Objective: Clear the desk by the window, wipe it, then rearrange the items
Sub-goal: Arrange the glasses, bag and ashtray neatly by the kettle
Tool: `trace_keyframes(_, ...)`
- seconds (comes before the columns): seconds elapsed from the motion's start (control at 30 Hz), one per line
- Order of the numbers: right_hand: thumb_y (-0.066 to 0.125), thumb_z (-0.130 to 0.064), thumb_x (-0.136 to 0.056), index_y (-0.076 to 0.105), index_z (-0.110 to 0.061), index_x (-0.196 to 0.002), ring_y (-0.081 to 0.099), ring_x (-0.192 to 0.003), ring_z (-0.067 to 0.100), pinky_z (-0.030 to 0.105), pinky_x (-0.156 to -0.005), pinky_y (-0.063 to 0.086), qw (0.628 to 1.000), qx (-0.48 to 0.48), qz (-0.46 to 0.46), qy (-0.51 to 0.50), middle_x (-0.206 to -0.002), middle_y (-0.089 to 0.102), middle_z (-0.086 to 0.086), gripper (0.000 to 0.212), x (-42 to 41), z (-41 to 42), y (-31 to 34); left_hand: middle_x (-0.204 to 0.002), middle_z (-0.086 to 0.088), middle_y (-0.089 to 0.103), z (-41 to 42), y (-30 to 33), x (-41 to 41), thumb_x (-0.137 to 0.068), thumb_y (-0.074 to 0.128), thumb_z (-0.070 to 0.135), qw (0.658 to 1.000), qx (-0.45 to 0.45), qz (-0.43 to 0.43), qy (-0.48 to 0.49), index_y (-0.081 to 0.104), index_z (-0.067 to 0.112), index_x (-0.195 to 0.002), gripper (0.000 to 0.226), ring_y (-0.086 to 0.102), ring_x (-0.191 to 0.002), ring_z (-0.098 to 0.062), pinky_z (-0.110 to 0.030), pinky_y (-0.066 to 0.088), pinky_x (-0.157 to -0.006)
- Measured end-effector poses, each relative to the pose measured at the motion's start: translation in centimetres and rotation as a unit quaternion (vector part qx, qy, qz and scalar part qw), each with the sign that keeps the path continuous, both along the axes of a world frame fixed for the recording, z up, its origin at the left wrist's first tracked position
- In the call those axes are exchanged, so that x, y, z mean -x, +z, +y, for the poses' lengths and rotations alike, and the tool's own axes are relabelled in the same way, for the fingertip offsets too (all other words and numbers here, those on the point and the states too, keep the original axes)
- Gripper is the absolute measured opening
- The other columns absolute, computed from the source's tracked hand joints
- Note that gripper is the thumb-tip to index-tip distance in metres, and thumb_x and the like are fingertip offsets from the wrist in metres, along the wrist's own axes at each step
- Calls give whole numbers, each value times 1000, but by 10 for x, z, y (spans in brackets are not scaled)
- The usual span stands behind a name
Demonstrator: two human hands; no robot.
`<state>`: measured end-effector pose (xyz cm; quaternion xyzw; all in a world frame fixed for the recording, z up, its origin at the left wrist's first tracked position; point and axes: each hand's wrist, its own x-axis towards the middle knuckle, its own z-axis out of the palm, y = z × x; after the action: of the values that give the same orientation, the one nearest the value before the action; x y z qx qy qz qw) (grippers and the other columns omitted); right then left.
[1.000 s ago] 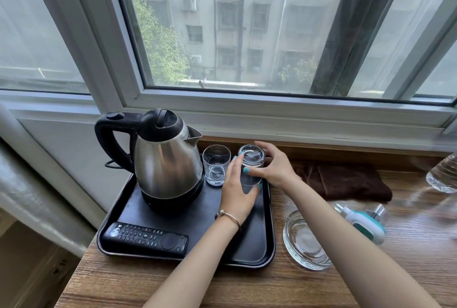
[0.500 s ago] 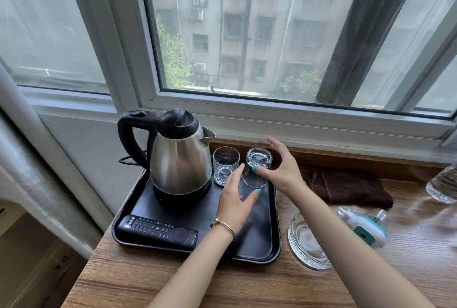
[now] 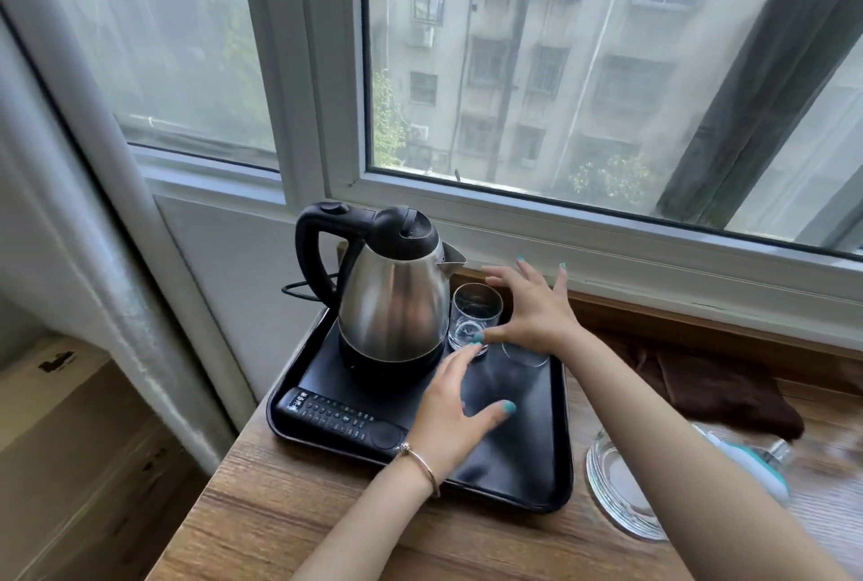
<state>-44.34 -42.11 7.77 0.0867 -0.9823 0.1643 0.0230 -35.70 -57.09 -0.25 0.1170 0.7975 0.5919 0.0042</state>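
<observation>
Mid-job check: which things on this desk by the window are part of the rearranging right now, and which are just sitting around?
In the job:
black plastic tray
steel kettle with black handle
two clear drinking glasses
black remote control
left hand
right hand

Lying about:
brown folded cloth
clear glass ashtray
white-and-teal plug-in device

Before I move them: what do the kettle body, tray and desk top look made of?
Kettle: polished metal, probably stainless steel, mirror reflections; black plastic-looking lid and handle.
Tray: black, smooth, slightly glossy, likely plastic.
Desk: wood grain, possibly laminate.
</observation>
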Motion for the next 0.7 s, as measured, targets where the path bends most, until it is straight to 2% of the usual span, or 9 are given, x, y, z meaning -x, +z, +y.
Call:
trace_keyframes(0.13,81,-55,-62,33,-36,-141,8,-148,12,56,-112,-17,1000,-14,-6,3,-136,54,-16,95,5,-3,-1,-130,29,36,-7,0,-3,-75,78,26,1000,8,-5,6,42,29,-134,69,37,-124,7,-36,42,-105)
trace_keyframes(0.2,82,-52,-62,33,-37,-140,12,-147,12,57,-113,-16,1000,6,-4,-3,-132,56,-17,94,6,-4,-1,-130,27,37,-8,-1,-4,-76,78,27,1000,10,-9,5,42,27,-135,69,37,-124,6,-37,42,-105)
trace_keyframes(0.3,85,-45,-60,36,-38,-135,31,-140,11,56,-113,-15,999,49,8,-17,-120,63,-20,90,7,-5,-1,-132,21,39,-10,-1,-4,-75,78,28,1000,4,-16,10,42,26,-136,70,38,-126,1,-38,42,-104)
trace_keyframes(0.37,87,-42,-55,40,-40,-125,45,-129,7,54,-113,-13,996,87,17,-22,-110,66,-20,85,6,-6,-1,-129,27,37,-11,0,-5,-75,79,28,1000,1,-17,14,43,28,-134,69,38,-126,1,-38,42,-104)
trace_keyframes(0.43,89,-40,-50,39,-42,-116,52,-121,3,51,-114,-13,993,113,22,-18,-103,68,-21,83,1,-7,-2,-126,32,34,-12,1,-4,-74,79,28,1000,-3,-18,20,43,27,-134,70,39,-126,1,-38,42,-104)
trace_keyframes(0.6,91,-39,-47,40,-40,-109,58,-106,1,45,-116,-11,987,154,47,-18,-100,68,-22,81,-23,-5,0,-124,34,34,-16,2,-4,-72,81,26,999,-8,-18,42,42,30,-132,73,40,-123,2,-39,43,-103)
trace_keyframes(0.7,92,-36,-45,43,-38,-109,51,-100,-16,43,-118,-7,978,202,52,-24,-96,68,-24,81,-44,1,6,-129,23,39,-15,3,-7,-70,83,24,998,-25,-19,54,37,32,-135,80,40,-125,0,-41,43,-103)
